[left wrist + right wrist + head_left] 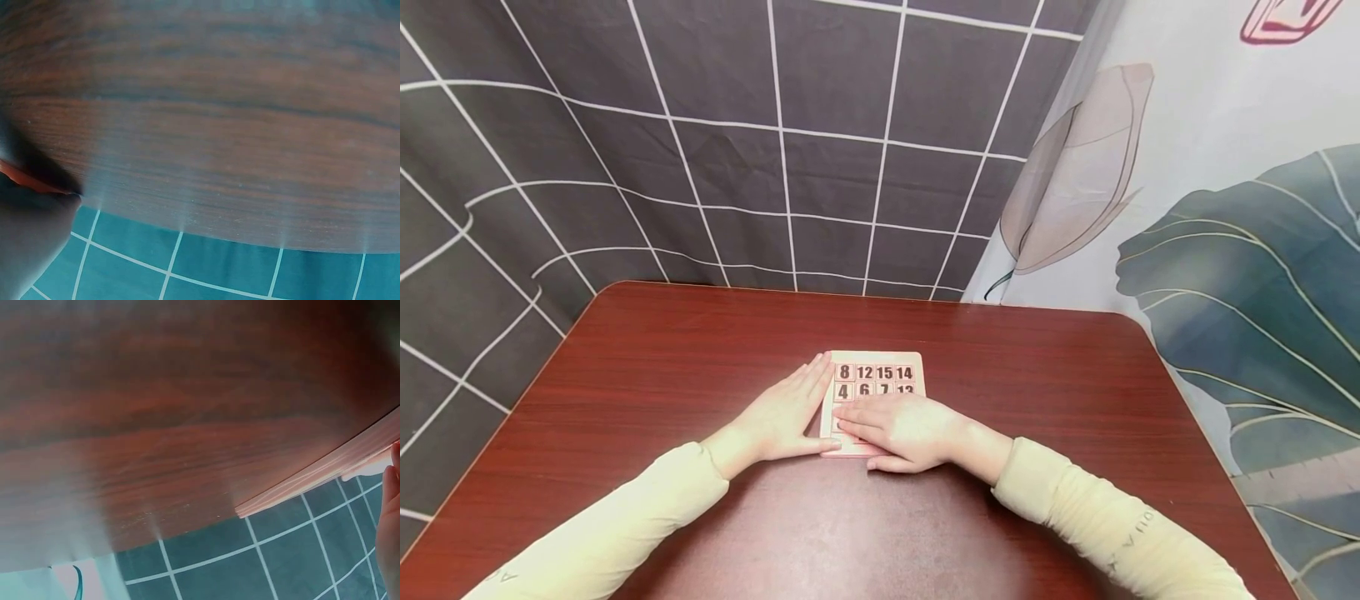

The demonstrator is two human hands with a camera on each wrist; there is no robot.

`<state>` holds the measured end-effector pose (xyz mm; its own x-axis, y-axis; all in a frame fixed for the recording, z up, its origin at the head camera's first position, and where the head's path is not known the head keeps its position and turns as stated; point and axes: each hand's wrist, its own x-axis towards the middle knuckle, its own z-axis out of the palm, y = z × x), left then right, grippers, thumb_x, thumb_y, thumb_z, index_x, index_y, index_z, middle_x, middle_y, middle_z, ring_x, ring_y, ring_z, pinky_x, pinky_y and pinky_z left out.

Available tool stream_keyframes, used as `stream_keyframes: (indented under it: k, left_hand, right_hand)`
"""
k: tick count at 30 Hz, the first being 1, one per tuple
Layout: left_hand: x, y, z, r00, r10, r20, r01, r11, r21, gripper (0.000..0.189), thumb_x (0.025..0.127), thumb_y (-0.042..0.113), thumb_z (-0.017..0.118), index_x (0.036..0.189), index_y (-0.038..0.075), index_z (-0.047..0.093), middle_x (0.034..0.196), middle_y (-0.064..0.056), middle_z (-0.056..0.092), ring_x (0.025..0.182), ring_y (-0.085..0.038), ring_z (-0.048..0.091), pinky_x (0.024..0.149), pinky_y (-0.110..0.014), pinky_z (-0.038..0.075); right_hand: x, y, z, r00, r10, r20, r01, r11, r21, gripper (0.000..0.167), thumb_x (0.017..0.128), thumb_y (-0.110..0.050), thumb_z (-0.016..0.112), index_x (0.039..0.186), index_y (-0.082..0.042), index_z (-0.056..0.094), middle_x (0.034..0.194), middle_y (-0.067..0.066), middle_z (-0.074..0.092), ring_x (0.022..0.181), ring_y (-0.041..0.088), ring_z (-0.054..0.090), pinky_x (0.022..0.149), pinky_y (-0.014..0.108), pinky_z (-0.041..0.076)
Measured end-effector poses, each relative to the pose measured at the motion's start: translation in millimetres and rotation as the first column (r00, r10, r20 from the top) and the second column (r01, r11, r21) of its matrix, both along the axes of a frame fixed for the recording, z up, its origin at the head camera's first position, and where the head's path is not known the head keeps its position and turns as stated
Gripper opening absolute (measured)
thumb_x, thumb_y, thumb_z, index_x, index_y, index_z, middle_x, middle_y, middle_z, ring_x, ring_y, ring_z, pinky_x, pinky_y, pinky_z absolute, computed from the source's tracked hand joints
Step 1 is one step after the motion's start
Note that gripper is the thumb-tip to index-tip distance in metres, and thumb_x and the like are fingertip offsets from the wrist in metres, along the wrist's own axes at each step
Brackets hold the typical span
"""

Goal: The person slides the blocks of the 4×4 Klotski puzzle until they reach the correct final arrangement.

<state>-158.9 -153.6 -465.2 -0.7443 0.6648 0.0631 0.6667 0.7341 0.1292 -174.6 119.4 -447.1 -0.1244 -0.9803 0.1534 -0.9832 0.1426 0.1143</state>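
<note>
A flat number sliding puzzle (876, 358) with a pale frame lies on the table in the head view; 8, 12, 15, 14 show in its top row and 4, 6, 7, 13 in the row below. My left hand (786, 412) rests along its left edge, fingers straight, thumb at the lower left corner. Over the lower rows lies my right hand (910, 429), its extended fingers touching the tiles and hiding most of them. In the right wrist view the puzzle's side edge (312, 475) shows beside part of the right hand (389, 531). The left wrist view catches part of the left hand (34, 244).
The puzzle lies on a reddish-brown wooden table (700, 350) with rounded far corners. Behind it hangs a dark grey curtain (827, 175) with white grid lines. A pale curtain (1195, 167) with large leaf prints hangs at the right.
</note>
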Motion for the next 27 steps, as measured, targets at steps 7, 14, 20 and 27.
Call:
stream_keyframes:
  k: [7,14,20,27]
  left_hand:
    - [0.9,0.4,2.2,1.0,-0.003,0.007,0.003,1.0,0.001,0.11,0.093,0.064,0.068,0.16,-0.014,0.03,0.17,-0.032,0.031,0.16,-0.042,0.032,0.131,-0.05,0.034]
    - [0.5,1.0,3.2,1.0,0.0,0.021,0.0,1.0,-0.001,0.11,0.093,0.065,0.068,0.161,-0.013,0.029,0.171,-0.031,0.028,0.161,-0.042,0.03,0.131,-0.049,0.033]
    - [-0.3,2.6,3.8,1.0,0.007,0.03,-0.007,1.0,0.005,0.111,0.093,0.066,0.067,0.162,-0.013,0.028,0.172,-0.03,0.026,0.162,-0.041,0.028,0.132,-0.048,0.032]
    - [-0.1,0.8,2.0,0.999,0.014,0.044,-0.014,1.0,0.011,0.111,0.093,0.066,0.067,0.162,-0.012,0.027,0.172,-0.029,0.026,0.162,-0.041,0.029,0.132,-0.049,0.032]
  right_hand:
    - [-9.1,-2,4.1,0.998,-0.055,-0.007,0.055,0.998,0.001,0.059,0.102,-0.04,0.066,0.148,-0.004,0.06,0.149,0.007,0.066,0.142,0.021,0.061,0.122,0.035,0.048]
    - [-11.8,-2,3.2,0.996,-0.086,0.014,0.086,0.996,0.023,0.059,0.104,-0.041,0.063,0.151,-0.005,0.059,0.153,0.007,0.064,0.146,0.02,0.058,0.125,0.034,0.044]
    - [-6.4,11,3.6,0.997,-0.064,0.031,0.065,0.997,-0.035,0.06,0.1,-0.039,0.07,0.148,-0.005,0.061,0.152,0.008,0.064,0.143,0.021,0.06,0.121,0.037,0.049]
    - [4.3,27,0.6,1.0,-0.012,0.011,0.013,0.999,-0.052,0.067,0.099,-0.044,0.071,0.15,-0.002,0.058,0.152,0.011,0.063,0.144,0.023,0.059,0.121,0.036,0.048]
